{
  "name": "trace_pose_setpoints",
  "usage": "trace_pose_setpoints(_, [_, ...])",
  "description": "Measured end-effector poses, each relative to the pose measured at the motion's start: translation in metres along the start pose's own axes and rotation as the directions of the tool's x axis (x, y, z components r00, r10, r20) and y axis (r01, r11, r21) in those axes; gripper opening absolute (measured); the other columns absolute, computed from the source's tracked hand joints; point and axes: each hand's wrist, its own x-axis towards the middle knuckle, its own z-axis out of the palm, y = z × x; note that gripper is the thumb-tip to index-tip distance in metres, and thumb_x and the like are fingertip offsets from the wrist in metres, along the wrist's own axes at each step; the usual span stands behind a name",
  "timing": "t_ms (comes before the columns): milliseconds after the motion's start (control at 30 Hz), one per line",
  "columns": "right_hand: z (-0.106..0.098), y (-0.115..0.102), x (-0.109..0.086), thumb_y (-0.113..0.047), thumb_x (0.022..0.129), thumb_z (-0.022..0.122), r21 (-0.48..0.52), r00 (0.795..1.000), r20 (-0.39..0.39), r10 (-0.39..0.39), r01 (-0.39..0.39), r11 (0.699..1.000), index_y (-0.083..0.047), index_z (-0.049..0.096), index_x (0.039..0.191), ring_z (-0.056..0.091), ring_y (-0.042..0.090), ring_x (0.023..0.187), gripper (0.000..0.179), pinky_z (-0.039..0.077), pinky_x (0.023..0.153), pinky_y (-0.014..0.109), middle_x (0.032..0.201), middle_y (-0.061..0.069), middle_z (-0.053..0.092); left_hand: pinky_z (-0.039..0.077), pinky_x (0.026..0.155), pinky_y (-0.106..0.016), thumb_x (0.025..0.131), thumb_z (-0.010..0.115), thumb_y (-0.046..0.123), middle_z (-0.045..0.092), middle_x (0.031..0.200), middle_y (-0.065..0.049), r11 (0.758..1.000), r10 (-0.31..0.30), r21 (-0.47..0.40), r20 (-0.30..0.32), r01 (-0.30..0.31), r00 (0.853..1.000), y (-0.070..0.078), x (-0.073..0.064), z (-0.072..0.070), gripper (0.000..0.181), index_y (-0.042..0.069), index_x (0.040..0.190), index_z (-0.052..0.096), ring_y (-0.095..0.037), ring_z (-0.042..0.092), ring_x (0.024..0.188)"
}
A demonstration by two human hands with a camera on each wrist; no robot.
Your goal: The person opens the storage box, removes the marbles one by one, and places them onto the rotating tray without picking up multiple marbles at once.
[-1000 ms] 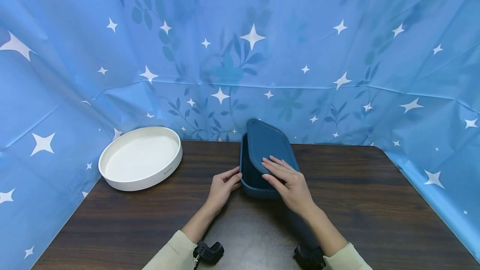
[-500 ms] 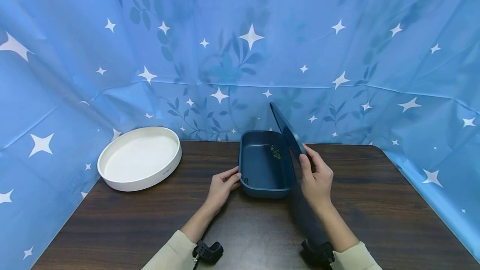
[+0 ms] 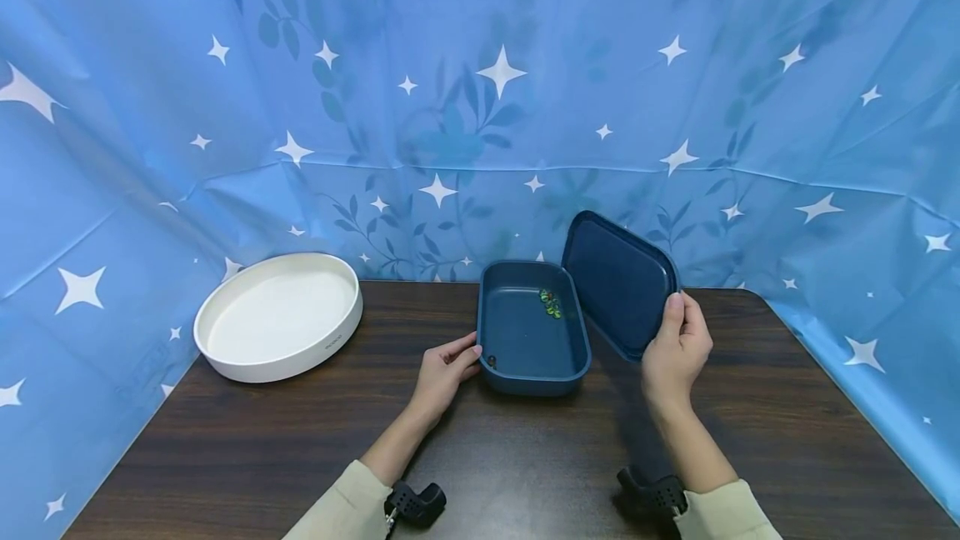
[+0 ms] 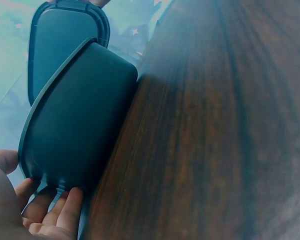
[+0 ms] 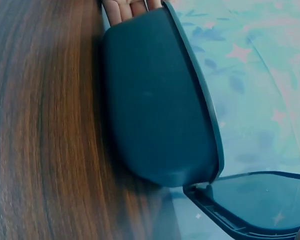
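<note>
In the head view, the box [image 3: 528, 385] sits on the table [image 3: 300, 440] with its opening facing up. The left hand [image 3: 444, 372] is at the box's left wall, thumb and fingers gripping it near the front corner. To the right of the box, the right hand [image 3: 677, 350] pinches the right edge of the lid [image 3: 618, 286], which stands tilted with its underside showing. A second ago the lid lay aslant over the box; now it is swung off to the right, so the inside can be seen and, I judge, reached freely. Small green pieces [image 3: 551, 304] lie towards the box's back right, and a small brown bit [image 3: 492, 362] by its front left corner. Left of the box, well apart, is a white tray [image 3: 281, 307]; behind it hangs a starry cloth [image 3: 675, 65].

In the left wrist view, the thumb is at the box's rim and the fingers bend against its outer wall; the lid shows beyond the box.

In the right wrist view, the lid's corner meets the box's rim in the picture, though I cannot tell whether they touch. Only a sliver of the right hand shows.
</note>
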Motion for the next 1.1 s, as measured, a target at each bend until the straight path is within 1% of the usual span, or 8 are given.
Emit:
trace_pose_setpoints(233, [-0.005, 0.013, 0.008, -0.029, 0.106, 0.050, 0.087, 0.989, -0.051, 0.137, -0.132, 0.987, -0.009, 0.070, 0.104, 0.062, 0.007, 0.085, 0.029, 0.052, 0.071, 0.015, 0.092, -0.010, 0.069, 0.057, 0.100, -0.037, 0.100, 0.061, 0.016, 0.057, 0.145, -0.022, 1.000, 0.004, -0.008, 0.002, -0.004, 1.000, 0.000, 0.000, 0.000, 0.046, -0.004, 0.141, 0.056, -0.034, 0.060, 0.130])
trace_pose_setpoints(367, [-0.008, 0.020, 0.006, -0.031, 0.107, 0.046, -0.018, 0.992, -0.032, 0.125, -0.126, 0.992, -0.003, 0.069, 0.110, 0.059, 0.006, 0.087, 0.036, 0.048, 0.072, 0.016, 0.092, -0.014, 0.066, 0.057, 0.100, -0.037, 0.100, 0.060, 0.016, 0.057, 0.145, -0.022, 1.000, 0.010, -0.005, 0.002, -0.010, 1.000, 0.000, 0.000, 0.000, 0.046, -0.005, 0.141, 0.056, -0.035, 0.060, 0.130])
trace_pose_setpoints(467, [-0.011, 0.024, 0.004, -0.034, 0.108, 0.044, -0.132, 0.997, -0.025, 0.071, -0.074, 0.989, 0.004, 0.067, 0.115, 0.056, 0.002, 0.086, 0.045, 0.044, 0.073, 0.017, 0.093, -0.015, 0.064, 0.057, 0.100, -0.037, 0.100, 0.061, 0.016, 0.057, 0.145, -0.022, 1.000, 0.009, 0.000, 0.000, -0.009, 1.000, 0.000, 0.000, 0.000, 0.045, -0.004, 0.141, 0.056, -0.034, 0.061, 0.129])
trace_pose_setpoints(633, [-0.018, 0.033, 0.000, -0.028, 0.107, 0.047, -0.306, 0.992, -0.018, -0.127, 0.116, 0.945, -0.002, 0.068, 0.126, 0.061, 0.000, 0.093, 0.039, 0.041, 0.080, 0.008, 0.111, 0.006, 0.074, 0.057, 0.101, -0.037, 0.100, 0.061, 0.017, 0.058, 0.145, -0.021, 1.000, 0.009, 0.008, 0.002, -0.009, 1.000, -0.001, 0.001, 0.000, 0.045, -0.003, 0.141, 0.056, -0.034, 0.061, 0.129])
trace_pose_setpoints(733, [-0.023, 0.038, -0.001, -0.016, 0.103, 0.051, -0.379, 0.952, 0.031, -0.304, 0.293, 0.878, -0.007, 0.065, 0.135, 0.065, 0.003, 0.100, 0.035, 0.039, 0.086, 0.000, 0.123, 0.017, 0.072, 0.056, 0.101, -0.038, 0.100, 0.061, 0.018, 0.058, 0.144, -0.021, 1.000, 0.008, 0.016, 0.002, -0.008, 1.000, -0.002, 0.000, -0.001, 0.046, -0.003, 0.141, 0.056, -0.033, 0.061, 0.129])
trace_pose_setpoints(833, [-0.027, 0.043, -0.001, -0.005, 0.098, 0.053, -0.383, 0.893, 0.079, -0.442, 0.437, 0.814, -0.005, 0.062, 0.138, 0.060, -0.003, 0.085, 0.041, 0.037, 0.078, -0.001, 0.105, 0.025, 0.074, 0.056, 0.101, -0.038, 0.100, 0.061, 0.018, 0.058, 0.144, -0.021, 1.000, 0.005, 0.017, 0.005, -0.005, 1.000, -0.002, 0.000, -0.001, 0.046, -0.002, 0.141, 0.057, -0.033, 0.061, 0.129])
trace_pose_setpoints(933, [-0.029, 0.045, 0.001, -0.001, 0.095, 0.054, -0.363, 0.871, 0.094, -0.483, 0.482, 0.797, -0.004, 0.063, 0.137, 0.047, -0.021, 0.080, 0.043, 0.034, 0.073, -0.002, 0.093, 0.028, 0.071, 0.056, 0.101, -0.038, 0.100, 0.061, 0.018, 0.058, 0.144, -0.021, 1.000, 0.008, 0.010, 0.006, -0.008, 1.000, -0.002, 0.001, -0.001, 0.046, -0.002, 0.141, 0.057, -0.033, 0.061, 0.130])
trace_pose_setpoints(1100, [-0.033, 0.050, 0.003, -0.002, 0.096, 0.054, -0.356, 0.895, 0.082, -0.438, 0.437, 0.826, -0.004, 0.065, 0.133, 0.047, -0.024, 0.079, 0.039, 0.036, 0.071, -0.003, 0.090, 0.027, 0.070, 0.056, 0.101, -0.036, 0.100, 0.061, 0.017, 0.057, 0.144, -0.022, 1.000, 0.010, 0.004, 0.005, -0.010, 1.000, -0.002, 0.001, -0.001, 0.045, -0.003, 0.141, 0.056, -0.034, 0.061, 0.129])
